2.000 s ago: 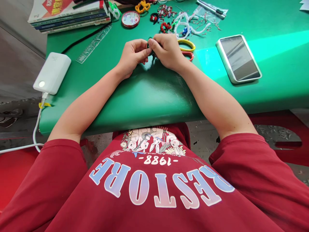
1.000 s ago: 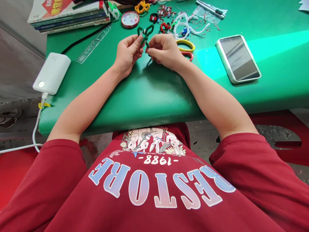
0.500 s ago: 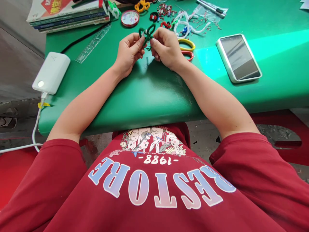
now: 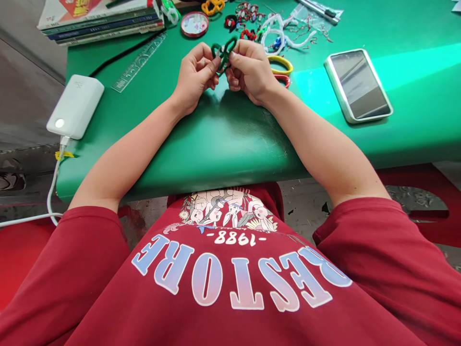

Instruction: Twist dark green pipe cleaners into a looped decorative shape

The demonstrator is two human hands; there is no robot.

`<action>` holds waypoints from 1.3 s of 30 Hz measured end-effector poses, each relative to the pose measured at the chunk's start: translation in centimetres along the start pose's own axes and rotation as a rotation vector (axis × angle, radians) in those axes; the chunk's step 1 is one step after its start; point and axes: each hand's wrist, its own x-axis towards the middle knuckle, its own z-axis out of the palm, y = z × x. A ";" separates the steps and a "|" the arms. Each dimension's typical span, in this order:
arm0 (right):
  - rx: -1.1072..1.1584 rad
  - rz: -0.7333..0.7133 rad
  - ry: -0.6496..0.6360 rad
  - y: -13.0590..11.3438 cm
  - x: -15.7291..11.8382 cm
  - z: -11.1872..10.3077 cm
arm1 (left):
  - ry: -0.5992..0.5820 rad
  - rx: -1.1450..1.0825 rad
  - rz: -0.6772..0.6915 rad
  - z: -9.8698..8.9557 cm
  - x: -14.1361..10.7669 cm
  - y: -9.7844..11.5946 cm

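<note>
A dark green pipe cleaner (image 4: 226, 52), bent into loops, is held up between both hands above the table. My left hand (image 4: 197, 74) pinches its left side between thumb and fingers. On the other side my right hand (image 4: 251, 69) is closed on it, with the thumb on top and the fingers curled beneath. Part of the pipe cleaner is hidden behind the fingertips. Just right of my right hand lie scissors with a yellow and a red handle loop (image 4: 282, 65), their blades out of sight.
On the green table (image 4: 201, 154) lie white pipe cleaners (image 4: 274, 31), a round red-rimmed tin (image 4: 194, 24), a clear ruler (image 4: 139, 62) and a phone (image 4: 358, 85). A stack of books (image 4: 104, 24) stands at the back left. A white power bank (image 4: 75, 106) has a cable attached.
Both hands have shifted slightly right with the green pipe cleaner, and its loops have turned a little. My right hand's lower fingers show more now.
</note>
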 end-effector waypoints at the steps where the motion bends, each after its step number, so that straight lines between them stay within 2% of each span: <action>1: 0.011 0.013 -0.004 -0.1 -0.1 0.0 | 0.006 0.004 -0.007 0.1 0.0 0.1; 11: 0.004 0.015 -0.025 0.1 0.1 -0.1 | 0.030 -0.040 0.000 0.6 -0.3 0.8; 17: -0.027 0.015 0.091 -0.8 -0.5 0.9 | -0.003 -0.008 0.020 0.2 -0.1 0.3; 21: -0.065 0.045 0.115 -1.2 -0.7 1.1 | -0.022 -0.005 -0.005 -0.1 -0.1 0.0; 26: 0.021 0.049 0.061 -0.8 -0.6 0.8 | -0.074 -0.031 0.020 -0.5 0.1 -0.6; 30: 0.065 0.031 0.003 -0.5 -0.5 0.6 | -0.035 -0.024 0.086 -0.2 0.2 -1.1; 36: 0.009 0.005 0.064 -0.4 -0.4 0.9 | 0.009 0.019 0.070 -0.1 0.1 -0.9; 39: 0.006 -0.016 0.059 -0.2 0.0 0.6 | -0.017 -0.005 0.087 -0.4 0.6 -1.9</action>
